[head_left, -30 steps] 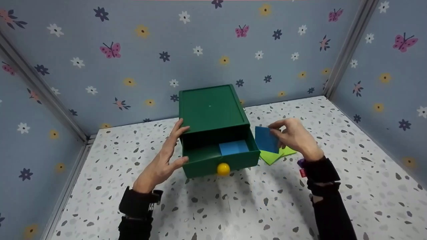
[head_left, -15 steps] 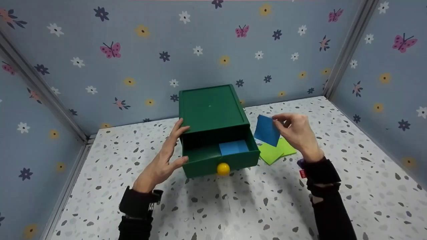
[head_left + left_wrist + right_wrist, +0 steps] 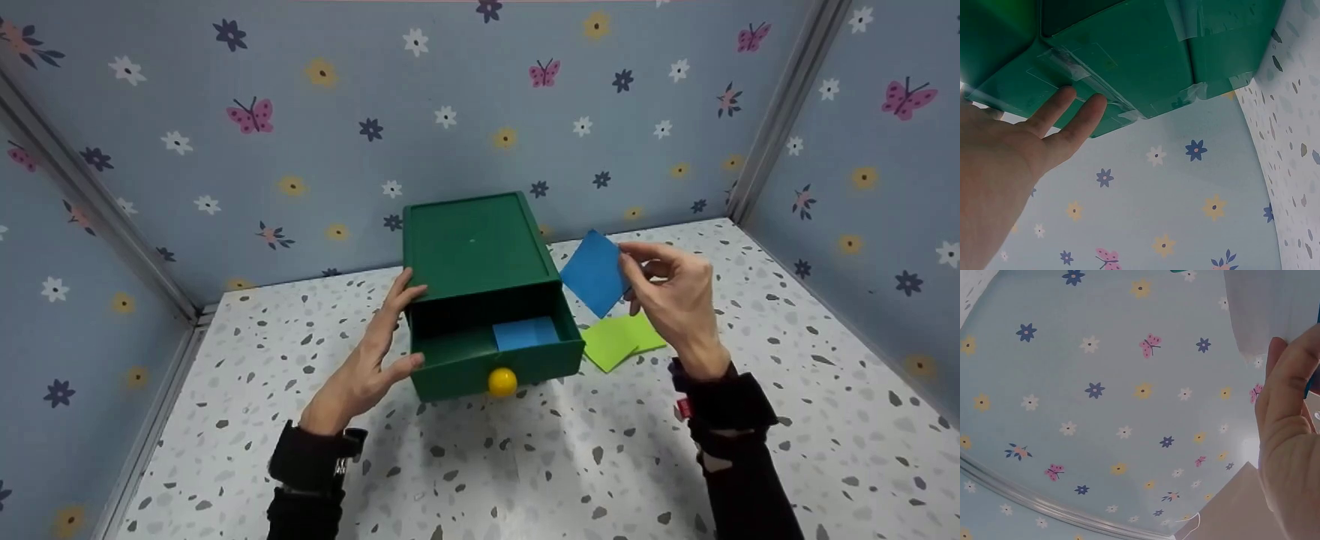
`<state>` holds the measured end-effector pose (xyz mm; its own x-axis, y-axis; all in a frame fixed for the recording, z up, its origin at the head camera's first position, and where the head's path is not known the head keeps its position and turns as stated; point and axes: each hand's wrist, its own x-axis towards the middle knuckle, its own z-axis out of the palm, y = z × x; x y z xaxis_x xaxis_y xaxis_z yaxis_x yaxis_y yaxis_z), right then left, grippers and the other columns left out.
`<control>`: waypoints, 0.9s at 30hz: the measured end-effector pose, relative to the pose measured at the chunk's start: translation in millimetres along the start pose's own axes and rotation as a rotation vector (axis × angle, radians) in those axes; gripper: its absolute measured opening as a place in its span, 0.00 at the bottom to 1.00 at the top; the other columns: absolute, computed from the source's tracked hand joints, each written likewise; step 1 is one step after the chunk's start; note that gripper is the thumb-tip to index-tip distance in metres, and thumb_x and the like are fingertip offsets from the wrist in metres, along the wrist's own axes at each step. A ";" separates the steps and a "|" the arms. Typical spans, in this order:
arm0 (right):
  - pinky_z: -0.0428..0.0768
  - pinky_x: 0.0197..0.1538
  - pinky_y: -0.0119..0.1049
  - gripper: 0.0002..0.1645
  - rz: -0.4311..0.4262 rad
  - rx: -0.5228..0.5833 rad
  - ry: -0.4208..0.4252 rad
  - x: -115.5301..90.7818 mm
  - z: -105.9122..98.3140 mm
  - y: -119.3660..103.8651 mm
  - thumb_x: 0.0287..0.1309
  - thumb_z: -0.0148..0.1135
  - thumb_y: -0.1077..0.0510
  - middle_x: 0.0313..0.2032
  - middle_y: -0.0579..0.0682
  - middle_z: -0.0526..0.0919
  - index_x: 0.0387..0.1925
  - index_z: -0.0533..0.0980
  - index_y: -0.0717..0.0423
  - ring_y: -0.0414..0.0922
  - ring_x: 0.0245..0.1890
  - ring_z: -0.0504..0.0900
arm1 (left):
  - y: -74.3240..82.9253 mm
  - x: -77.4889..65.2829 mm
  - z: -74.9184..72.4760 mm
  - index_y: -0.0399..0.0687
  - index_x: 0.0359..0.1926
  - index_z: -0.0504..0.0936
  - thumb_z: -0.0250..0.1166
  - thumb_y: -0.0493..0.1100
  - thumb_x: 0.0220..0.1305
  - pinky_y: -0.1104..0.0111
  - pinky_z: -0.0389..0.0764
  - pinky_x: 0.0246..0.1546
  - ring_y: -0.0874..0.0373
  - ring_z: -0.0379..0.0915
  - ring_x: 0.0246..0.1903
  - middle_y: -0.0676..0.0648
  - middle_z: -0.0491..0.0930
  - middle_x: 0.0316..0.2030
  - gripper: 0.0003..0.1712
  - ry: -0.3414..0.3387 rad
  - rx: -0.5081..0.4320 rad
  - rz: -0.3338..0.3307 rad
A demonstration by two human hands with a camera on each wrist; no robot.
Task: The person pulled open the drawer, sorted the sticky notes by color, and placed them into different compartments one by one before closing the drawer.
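A green drawer box [image 3: 480, 244] stands on the tabletop, its drawer [image 3: 450, 381] pulled out toward me by the yellow knob [image 3: 502, 382]. Light blue paper [image 3: 525, 334] lies inside the drawer on the right. My left hand [image 3: 364, 364] rests along the box's left side with fingers extended; the left wrist view shows its fingertips at the taped green wall [image 3: 1145, 67]. To the right of the box, my right hand [image 3: 671, 292] pinches a darker blue paper square [image 3: 596, 274] by one edge, held up above the table. Only part of that hand shows in the right wrist view.
Overlapping lime green paper squares [image 3: 611, 341] lie on the speckled tabletop [image 3: 510, 480] right of the drawer, under the raised blue paper. A flower-patterned wall [image 3: 450, 75] rises behind the box, with side panels [image 3: 900, 225] at left and right.
My right hand has risen, lifting the blue paper square away from the green papers and turning it into a diamond pose. The left hand and the drawer box have stayed put.
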<state>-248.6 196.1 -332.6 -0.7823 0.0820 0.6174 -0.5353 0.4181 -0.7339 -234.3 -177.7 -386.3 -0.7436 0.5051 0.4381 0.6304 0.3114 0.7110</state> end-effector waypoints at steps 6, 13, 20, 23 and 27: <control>0.77 0.15 0.30 0.11 0.025 0.043 0.055 -3.1 -0.1 -7.1 0.58 0.62 0.62 0.32 0.60 0.85 0.42 0.82 0.61 0.41 0.13 0.78 | -0.9 0.2 -0.3 0.59 0.74 0.46 0.54 0.53 0.67 0.37 0.42 0.69 0.55 0.26 0.75 0.52 0.31 0.75 0.40 -0.006 0.005 0.009; 0.79 0.16 0.34 0.13 0.018 0.137 0.063 -6.8 8.0 -14.3 0.59 0.60 0.61 0.34 0.58 0.83 0.45 0.79 0.62 0.42 0.15 0.80 | -1.1 -0.2 -0.8 0.58 0.74 0.45 0.54 0.49 0.67 0.35 0.43 0.68 0.53 0.26 0.75 0.51 0.30 0.75 0.40 -0.013 0.015 0.017; 0.81 0.17 0.40 0.08 0.044 0.266 -0.028 -15.8 24.3 -24.4 0.62 0.54 0.66 0.30 0.60 0.80 0.42 0.74 0.65 0.46 0.14 0.79 | -0.3 -0.8 -0.7 0.59 0.74 0.46 0.55 0.48 0.67 0.36 0.42 0.68 0.54 0.27 0.75 0.52 0.31 0.75 0.40 -0.009 0.019 0.010; 0.82 0.20 0.41 0.06 0.032 0.280 -0.063 -19.5 30.6 -27.7 0.62 0.53 0.67 0.24 0.63 0.79 0.40 0.73 0.65 0.46 0.14 0.80 | -0.3 -0.7 -0.8 0.60 0.74 0.45 0.54 0.50 0.67 0.37 0.43 0.69 0.54 0.27 0.75 0.53 0.31 0.75 0.40 -0.010 0.026 0.004; 0.82 0.20 0.41 0.05 -0.019 0.315 -0.058 -22.4 34.4 -31.5 0.62 0.52 0.69 0.26 0.61 0.76 0.39 0.71 0.68 0.47 0.15 0.80 | -0.3 0.2 -0.8 0.60 0.74 0.45 0.54 0.51 0.66 0.36 0.43 0.69 0.53 0.27 0.75 0.53 0.31 0.75 0.40 -0.010 0.034 0.009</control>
<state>-225.1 150.0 -333.0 -0.7831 0.0218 0.6215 -0.6153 0.1173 -0.7795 -234.8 -178.3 -386.0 -0.7355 0.5161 0.4390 0.6448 0.3340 0.6875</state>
